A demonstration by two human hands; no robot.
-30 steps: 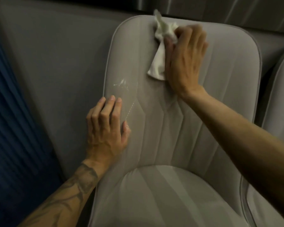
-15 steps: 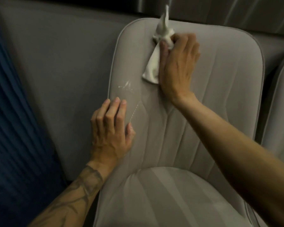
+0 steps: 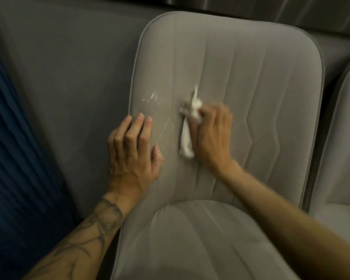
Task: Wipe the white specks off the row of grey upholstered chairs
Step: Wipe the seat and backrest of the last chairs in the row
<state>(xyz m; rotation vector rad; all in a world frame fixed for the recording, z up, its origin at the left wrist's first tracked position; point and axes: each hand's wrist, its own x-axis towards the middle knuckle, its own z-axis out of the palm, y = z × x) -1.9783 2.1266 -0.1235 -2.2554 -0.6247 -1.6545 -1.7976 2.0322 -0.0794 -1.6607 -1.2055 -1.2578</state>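
Grey chair (image 3: 251, 77) fills the middle of the head view, with white specks (image 3: 153, 99) smeared near the left edge of its backrest and a dotted trail (image 3: 163, 130) running down from them. Of the two hands, the left hand (image 3: 132, 152) lies flat with straight fingers just below the specks. The right hand (image 3: 212, 136), blurred, bunches a white cloth (image 3: 187, 138) against the backrest, just right of the trail. A second grey chair (image 3: 343, 138) stands close on the right.

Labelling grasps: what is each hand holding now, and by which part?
Right hand grips the crumpled white cloth by its bunched upper end, tail loose. Left hand holds nothing, flat on the grey upholstered chair back.
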